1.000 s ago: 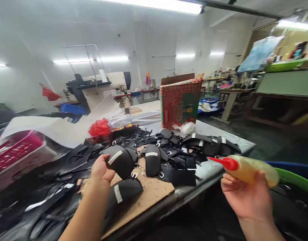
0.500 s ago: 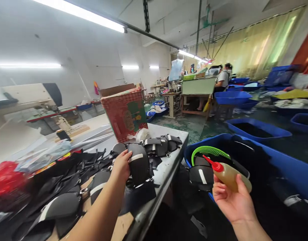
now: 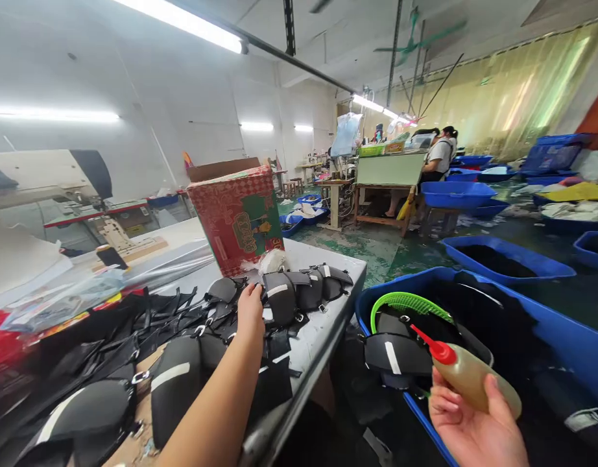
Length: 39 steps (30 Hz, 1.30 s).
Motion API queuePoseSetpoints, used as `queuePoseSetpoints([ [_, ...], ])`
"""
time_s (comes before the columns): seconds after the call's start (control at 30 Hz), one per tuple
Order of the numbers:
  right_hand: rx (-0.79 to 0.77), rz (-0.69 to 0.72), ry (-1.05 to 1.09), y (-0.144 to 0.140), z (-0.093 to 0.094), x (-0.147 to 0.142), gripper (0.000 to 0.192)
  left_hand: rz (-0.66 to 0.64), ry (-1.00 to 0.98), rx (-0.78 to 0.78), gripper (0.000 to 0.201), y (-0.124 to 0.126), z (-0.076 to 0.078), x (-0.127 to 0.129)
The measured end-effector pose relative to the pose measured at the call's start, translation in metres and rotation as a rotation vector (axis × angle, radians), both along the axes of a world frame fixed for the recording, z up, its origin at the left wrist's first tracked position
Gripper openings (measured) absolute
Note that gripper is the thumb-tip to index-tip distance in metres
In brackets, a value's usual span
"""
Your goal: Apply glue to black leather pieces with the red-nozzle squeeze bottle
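Care pays here: the left hand (image 3: pixel 251 310) rests fingers-down on a curved black leather piece with a white stripe (image 3: pixel 281 298) on the grey tabletop (image 3: pixel 323 327); whether it pinches it is unclear. Right hand (image 3: pixel 474 431) clasps a red-capped amber glue bottle (image 3: pixel 467 373); keep its nozzle up.

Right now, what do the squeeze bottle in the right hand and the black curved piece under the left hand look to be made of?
The red-capped squeeze bottle in the right hand looks like soft translucent plastic: amber liquid shows through its wall. The black curved piece with a white stripe under the left hand looks like matte synthetic leather or coated fabric, smooth and dull, though its exact material stays unclear.
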State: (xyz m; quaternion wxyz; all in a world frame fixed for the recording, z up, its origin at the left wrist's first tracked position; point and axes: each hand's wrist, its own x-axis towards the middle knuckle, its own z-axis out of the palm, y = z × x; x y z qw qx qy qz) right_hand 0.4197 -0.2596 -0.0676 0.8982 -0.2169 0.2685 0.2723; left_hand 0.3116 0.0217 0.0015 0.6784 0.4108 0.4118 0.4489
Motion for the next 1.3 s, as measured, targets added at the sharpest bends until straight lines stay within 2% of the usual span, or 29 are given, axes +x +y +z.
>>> queuePoseSetpoints([
  [0.1, 0.002, 0.102, 0.012, 0.013, -0.002, -0.011, 0.035, -0.013, 0.043, 0.036, 0.015, -0.054, 0.000, -0.058],
  [0.13, -0.001, 0.138, 0.019, 0.017, -0.002, -0.016, 0.037, -0.083, 0.083, 0.027, 0.013, -0.076, -0.002, -0.082],
  [0.2, -0.019, 0.205, 0.023, 0.025, -0.004, -0.026, 0.040, -0.408, 0.330, 0.038, 0.013, -0.118, -0.009, -0.130],
  [0.27, -0.048, 0.271, 0.006, 0.034, -0.005, -0.037, 0.043, -0.494, 0.435, -0.010, 0.012, -0.152, -0.018, -0.174],
  [0.3, -0.057, 0.310, -0.009, 0.038, -0.005, -0.043, 0.043, -0.465, 0.437, -0.085, 0.011, -0.164, -0.023, -0.194],
  [0.33, -0.067, 0.351, -0.016, 0.043, -0.005, -0.048, 0.043, -0.377, 0.402, -0.175, 0.009, -0.174, -0.027, -0.212],
  [0.4, -0.076, 0.438, -0.019, 0.053, -0.002, -0.061, 0.043, -0.102, 0.274, -0.357, 0.008, -0.185, -0.031, -0.242],
  [0.47, -0.066, 0.514, -0.017, 0.062, 0.002, -0.074, 0.043, 0.209, 0.140, -0.441, 0.013, -0.190, -0.031, -0.263],
  [0.53, -0.048, 0.581, -0.019, 0.070, 0.007, -0.087, 0.042, 0.437, 0.037, -0.460, 0.016, -0.191, -0.029, -0.275],
  [0.6, -0.029, 0.638, -0.023, 0.077, 0.010, -0.099, 0.040, 0.537, -0.053, -0.471, 0.016, -0.190, -0.026, -0.279],
  [0.77, 0.006, 0.738, -0.038, 0.088, 0.017, -0.124, 0.035, 0.538, -0.200, -0.505, 0.016, -0.182, -0.021, -0.277],
  [0.93, -0.003, 0.745, -0.060, 0.085, 0.019, -0.132, 0.034, 0.555, -0.284, -0.498, 0.015, -0.174, -0.013, -0.274],
  [1.17, 0.003, 0.708, -0.110, 0.079, 0.015, -0.129, 0.041, 0.607, -0.282, -0.427, 0.016, -0.165, -0.006, -0.276],
  [1.3, -0.015, 0.707, -0.102, 0.080, 0.014, -0.132, 0.034, 0.590, -0.255, -0.355, 0.022, -0.160, -0.004, -0.278],
])
